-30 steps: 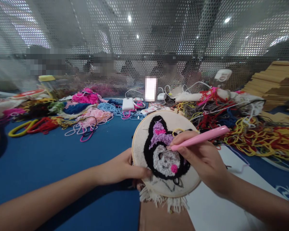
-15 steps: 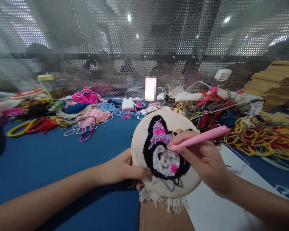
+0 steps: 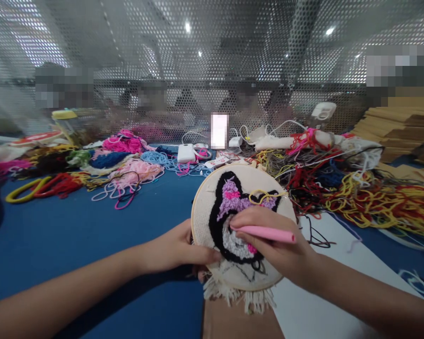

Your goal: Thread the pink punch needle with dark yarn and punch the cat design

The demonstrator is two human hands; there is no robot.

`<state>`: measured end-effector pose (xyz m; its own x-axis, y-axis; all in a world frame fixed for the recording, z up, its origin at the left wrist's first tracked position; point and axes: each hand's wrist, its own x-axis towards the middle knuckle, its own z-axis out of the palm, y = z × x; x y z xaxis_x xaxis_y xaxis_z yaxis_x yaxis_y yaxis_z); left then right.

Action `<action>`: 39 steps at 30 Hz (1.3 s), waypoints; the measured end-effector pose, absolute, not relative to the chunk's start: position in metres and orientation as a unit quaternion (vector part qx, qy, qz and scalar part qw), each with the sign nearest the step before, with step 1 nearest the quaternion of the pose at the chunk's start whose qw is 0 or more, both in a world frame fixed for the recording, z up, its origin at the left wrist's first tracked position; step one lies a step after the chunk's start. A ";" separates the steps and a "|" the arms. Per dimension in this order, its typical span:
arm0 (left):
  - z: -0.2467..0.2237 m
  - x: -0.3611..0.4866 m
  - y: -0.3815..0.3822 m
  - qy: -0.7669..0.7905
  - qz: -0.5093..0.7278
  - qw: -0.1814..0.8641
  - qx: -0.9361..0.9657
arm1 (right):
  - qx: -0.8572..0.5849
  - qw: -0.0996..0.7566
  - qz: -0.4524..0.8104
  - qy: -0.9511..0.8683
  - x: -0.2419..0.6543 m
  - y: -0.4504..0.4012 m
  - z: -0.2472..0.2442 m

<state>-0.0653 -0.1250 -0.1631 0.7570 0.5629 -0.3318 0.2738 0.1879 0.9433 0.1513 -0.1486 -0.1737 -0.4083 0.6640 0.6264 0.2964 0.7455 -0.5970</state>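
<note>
My left hand (image 3: pixel 194 252) grips the lower left rim of a round embroidery hoop (image 3: pixel 202 197), its thumb on the front and the fingers mostly hidden behind. White cloth fills the hoop, with a looped yarn figure (image 3: pixel 217 228) in black, purple, grey and bright pink. My right hand (image 3: pixel 272 235) is closed around a pink punch needle (image 3: pixel 268 233). Its tip end is at the figure's grey face; my fingers cover the needle itself. A yellow strand (image 3: pixel 263 195) lies across the upper right of the figure. Frayed cloth fringe (image 3: pixel 256 301) hangs below the hoop.
Tangled yarn (image 3: pixel 371 197) heaps up at the right, and more yarn piles (image 3: pixel 127 146) lie at the left. Red-handled and yellow-looped scissors (image 3: pixel 28 189) rest at left. White paper (image 3: pixel 304 301) lies under my right forearm. Behind are a lit phone (image 3: pixel 219 131), cardboard stack (image 3: pixel 388 127) and mesh screen (image 3: pixel 183 61).
My right hand has brought the punch needle down and left, closer against the grey face, and its handle now tilts downward to the right. The left hand and hoop stay nearly still.
</note>
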 end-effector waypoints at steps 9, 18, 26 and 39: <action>-0.163 -0.065 -0.125 0.344 0.114 0.698 0.618 | -0.352 0.534 0.306 -0.705 0.156 -0.152 -0.169; -0.163 -0.065 -0.125 0.346 0.120 0.700 0.614 | -0.330 0.547 0.320 -0.700 0.156 -0.151 -0.168; -0.162 -0.065 -0.126 0.351 0.124 0.700 0.609 | -0.314 0.518 0.249 -0.756 0.158 -0.149 -0.172; -0.164 -0.066 -0.124 0.342 0.123 0.704 0.610 | -0.367 0.519 0.322 -0.702 0.154 -0.152 -0.173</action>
